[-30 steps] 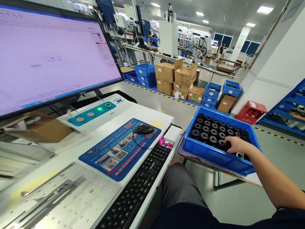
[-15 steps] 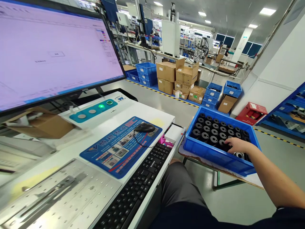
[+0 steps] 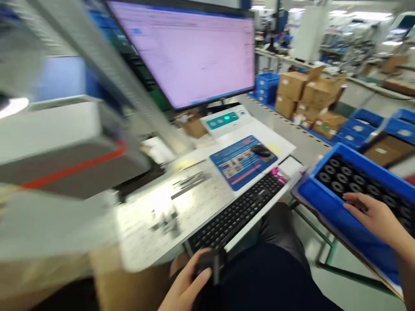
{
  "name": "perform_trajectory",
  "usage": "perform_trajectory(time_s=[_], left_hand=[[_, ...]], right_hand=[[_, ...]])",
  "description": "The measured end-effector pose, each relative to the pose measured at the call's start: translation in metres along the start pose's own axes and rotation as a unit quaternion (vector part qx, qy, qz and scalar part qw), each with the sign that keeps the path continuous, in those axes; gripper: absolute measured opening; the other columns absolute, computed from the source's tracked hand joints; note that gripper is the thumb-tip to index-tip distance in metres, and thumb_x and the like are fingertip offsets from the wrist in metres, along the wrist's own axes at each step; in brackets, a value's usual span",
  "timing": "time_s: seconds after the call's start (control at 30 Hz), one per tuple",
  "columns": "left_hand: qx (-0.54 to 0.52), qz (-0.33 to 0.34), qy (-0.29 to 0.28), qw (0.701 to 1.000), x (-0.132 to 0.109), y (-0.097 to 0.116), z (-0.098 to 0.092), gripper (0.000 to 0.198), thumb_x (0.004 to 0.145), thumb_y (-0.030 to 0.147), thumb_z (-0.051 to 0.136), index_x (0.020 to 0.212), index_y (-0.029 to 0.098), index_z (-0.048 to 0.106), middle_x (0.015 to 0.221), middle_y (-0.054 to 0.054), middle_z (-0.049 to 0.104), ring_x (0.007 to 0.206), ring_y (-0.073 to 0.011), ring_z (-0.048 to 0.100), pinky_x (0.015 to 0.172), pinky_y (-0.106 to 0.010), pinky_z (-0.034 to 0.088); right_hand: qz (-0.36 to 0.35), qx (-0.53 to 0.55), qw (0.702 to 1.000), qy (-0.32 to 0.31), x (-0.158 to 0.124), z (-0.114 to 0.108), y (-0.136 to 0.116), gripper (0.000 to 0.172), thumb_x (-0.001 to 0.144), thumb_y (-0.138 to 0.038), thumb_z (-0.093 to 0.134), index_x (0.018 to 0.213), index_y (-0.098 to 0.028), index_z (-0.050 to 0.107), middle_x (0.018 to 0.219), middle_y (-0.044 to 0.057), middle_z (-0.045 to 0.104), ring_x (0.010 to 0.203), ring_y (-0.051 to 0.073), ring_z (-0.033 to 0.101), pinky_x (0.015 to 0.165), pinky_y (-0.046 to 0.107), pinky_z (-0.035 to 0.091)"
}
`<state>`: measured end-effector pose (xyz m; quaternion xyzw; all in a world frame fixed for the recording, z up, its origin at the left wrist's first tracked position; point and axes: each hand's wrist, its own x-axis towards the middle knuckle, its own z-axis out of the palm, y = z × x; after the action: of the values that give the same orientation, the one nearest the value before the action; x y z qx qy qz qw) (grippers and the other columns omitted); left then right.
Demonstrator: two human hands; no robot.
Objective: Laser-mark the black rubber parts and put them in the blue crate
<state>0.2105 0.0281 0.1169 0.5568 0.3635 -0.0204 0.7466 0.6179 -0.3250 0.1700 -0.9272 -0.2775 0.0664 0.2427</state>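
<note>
At the lower middle, my left hand [image 3: 189, 283] has its fingers and thumb closed round a black part [image 3: 207, 263], blurred by motion, below the keyboard [image 3: 240, 211]. My right hand [image 3: 372, 214] hovers over the near wall of a blue bin [image 3: 324, 203], with thumb and fingers apart and nothing visible between them. Rows of black cylinders with round holes in their ends [image 3: 343, 178] stand in the bin, partly hidden by that hand.
A metal plate with holes [image 3: 207, 194] lies on the white bench, beside a blue mouse pad [image 3: 240, 168] and a mouse [image 3: 261, 150]. Behind stands a monitor [image 3: 201, 56]. A grey machine with a red stripe [image 3: 65, 142] fills the left. Cardboard boxes [image 3: 292, 86] are stacked beyond.
The view has swung left. My right hand has come out from among the cylinders toward the bin's near edge. My left hand has come into view with the black part.
</note>
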Motion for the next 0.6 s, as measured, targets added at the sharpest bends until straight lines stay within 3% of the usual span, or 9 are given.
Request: perform_trajectory(time_s=[0.03, 0.1, 0.2, 0.27, 0.37, 0.47, 0.6], left_hand=[[0.010, 0.029, 0.033, 0.999, -0.009, 0.002, 0.004, 0.047, 0.077, 0.052, 0.080, 0.118, 0.032, 0.066, 0.118, -0.003, 0.067, 0.117, -0.0333, 0.056, 0.102, -0.043, 0.045], [0.183, 0.123, 0.031, 0.975, -0.018, 0.012, 0.012, 0.041, 0.084, 0.044, 0.073, 0.121, 0.028, 0.063, 0.112, -0.006, 0.068, 0.108, -0.0316, 0.059, 0.101, -0.043, 0.043], [0.274, 0.151, -0.004, 0.950, -0.023, 0.028, 0.026, 0.046, 0.082, 0.038, 0.075, 0.124, 0.027, 0.061, 0.115, -0.006, 0.068, 0.103, -0.0291, 0.062, 0.094, -0.039, 0.046], [0.296, 0.179, -0.013, 0.938, -0.029, 0.031, 0.032, 0.052, 0.082, 0.040, 0.076, 0.130, 0.027, 0.060, 0.123, -0.008, 0.067, 0.109, -0.0302, 0.062, 0.098, -0.040, 0.046], [0.316, 0.213, -0.010, 0.924, -0.039, 0.022, 0.033, 0.061, 0.085, 0.041, 0.073, 0.141, 0.029, 0.053, 0.129, -0.010, 0.066, 0.114, -0.0329, 0.061, 0.102, -0.045, 0.044], [0.315, 0.214, -0.006, 0.925, -0.049, 0.010, 0.027, 0.067, 0.086, 0.039, 0.072, 0.148, 0.030, 0.047, 0.127, -0.011, 0.067, 0.112, -0.0330, 0.063, 0.101, -0.045, 0.045], [0.310, 0.204, -0.021, 0.928, -0.059, -0.003, 0.017, 0.071, 0.083, 0.038, 0.076, 0.148, 0.032, 0.047, 0.121, -0.009, 0.069, 0.108, -0.0328, 0.064, 0.097, -0.044, 0.047]], right_hand=[[-0.033, 0.056, 0.997, -0.041, 0.000, 0.015, -0.022, 0.041, 0.086, -0.052, 0.066, 0.119, -0.027, 0.069, 0.115, 0.012, 0.073, 0.102, 0.031, 0.069, 0.094, 0.045, 0.054], [-0.102, 0.165, 0.966, -0.169, -0.005, 0.049, -0.073, 0.042, 0.086, -0.053, 0.069, 0.121, -0.029, 0.068, 0.119, 0.011, 0.071, 0.107, 0.031, 0.067, 0.097, 0.045, 0.054], [-0.176, 0.297, 0.856, -0.384, -0.020, 0.102, -0.150, 0.052, 0.087, -0.048, 0.071, 0.133, -0.028, 0.062, 0.125, 0.011, 0.069, 0.113, 0.029, 0.065, 0.101, 0.046, 0.052], [-0.197, 0.348, 0.779, -0.483, -0.028, 0.133, -0.190, 0.060, 0.085, -0.047, 0.074, 0.139, -0.026, 0.057, 0.132, 0.011, 0.066, 0.118, 0.029, 0.063, 0.104, 0.047, 0.050], [-0.222, 0.359, 0.717, -0.555, -0.035, 0.163, -0.228, 0.068, 0.079, -0.045, 0.081, 0.139, -0.026, 0.057, 0.138, 0.009, 0.062, 0.126, 0.030, 0.058, 0.111, 0.049, 0.043], [-0.237, 0.332, 0.695, -0.592, -0.040, 0.179, -0.248, 0.064, 0.073, -0.044, 0.086, 0.130, -0.024, 0.064, 0.130, 0.007, 0.067, 0.123, 0.030, 0.059, 0.112, 0.048, 0.041], [-0.216, 0.298, 0.657, -0.658, -0.044, 0.196, -0.256, 0.058, 0.072, -0.050, 0.085, 0.120, -0.022, 0.069, 0.118, 0.006, 0.069, 0.112, 0.028, 0.062, 0.103, 0.045, 0.047]])
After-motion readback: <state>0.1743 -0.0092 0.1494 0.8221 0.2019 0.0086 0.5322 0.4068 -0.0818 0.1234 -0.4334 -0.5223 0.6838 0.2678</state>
